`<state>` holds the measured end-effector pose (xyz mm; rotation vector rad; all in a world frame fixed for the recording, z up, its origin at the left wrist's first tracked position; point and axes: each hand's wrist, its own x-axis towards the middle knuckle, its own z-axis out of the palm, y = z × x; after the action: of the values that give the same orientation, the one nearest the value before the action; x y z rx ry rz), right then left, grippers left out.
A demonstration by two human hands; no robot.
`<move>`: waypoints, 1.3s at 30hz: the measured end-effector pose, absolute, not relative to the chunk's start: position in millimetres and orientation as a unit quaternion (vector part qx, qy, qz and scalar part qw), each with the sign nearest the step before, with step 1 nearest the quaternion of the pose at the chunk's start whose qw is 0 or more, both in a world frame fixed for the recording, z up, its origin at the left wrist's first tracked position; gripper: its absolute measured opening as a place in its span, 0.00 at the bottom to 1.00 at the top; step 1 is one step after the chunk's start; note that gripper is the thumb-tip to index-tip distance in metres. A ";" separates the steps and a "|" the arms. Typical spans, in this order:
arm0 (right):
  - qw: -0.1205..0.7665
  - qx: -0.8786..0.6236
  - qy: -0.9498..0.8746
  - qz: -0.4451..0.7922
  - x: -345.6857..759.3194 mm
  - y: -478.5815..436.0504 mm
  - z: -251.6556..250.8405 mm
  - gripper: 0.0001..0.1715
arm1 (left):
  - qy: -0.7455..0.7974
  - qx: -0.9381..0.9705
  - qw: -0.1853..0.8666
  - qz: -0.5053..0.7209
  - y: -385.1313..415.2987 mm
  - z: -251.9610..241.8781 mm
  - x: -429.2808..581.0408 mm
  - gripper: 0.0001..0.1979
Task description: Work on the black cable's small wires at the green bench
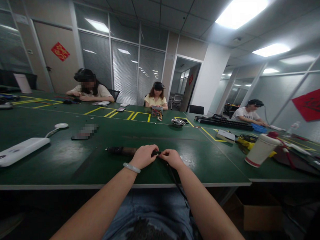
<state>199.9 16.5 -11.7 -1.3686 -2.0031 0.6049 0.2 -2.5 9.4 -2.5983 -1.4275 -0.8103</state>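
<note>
An electric screwdriver (121, 150), dark and cylindrical, lies across the green table with its tip to the left. My left hand (143, 157) closes round its rear end; a pale bracelet (131, 168) sits on that wrist. Close by on the right, my right hand (173, 158) pinches the end of a black cable (175, 174) right at the tool's tail. The cable runs down past the table edge toward my lap. Fingers cover the join, so I cannot tell whether plug and socket are connected.
A white power strip (22, 151) and a phone-like item (85, 132) lie to the left. Ahead stands a metal bowl (178, 123). A white tumbler (262, 149) is at the right. Several people work around the green table (72, 168), which has yellow tape marks.
</note>
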 end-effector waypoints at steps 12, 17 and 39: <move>0.316 -0.519 -0.759 0.233 199.3 16.6 -11.4 0.15 | -0.441 -0.857 0.033 -0.264 -1.9 10.0 0.2 0.07; 0.317 -0.519 -0.758 0.236 200.2 16.5 -11.7 0.14 | -0.428 -0.865 0.034 -0.259 -1.7 11.3 -0.4 0.08; 0.317 -0.521 -0.753 0.245 199.1 14.6 -9.6 0.15 | -0.429 -0.864 0.031 -0.262 -2.2 11.5 -0.3 0.08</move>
<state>199.1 14.6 -9.6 -1.3724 -1.9830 0.6441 -0.3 -2.2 11.5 -2.6621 -1.3204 -0.8079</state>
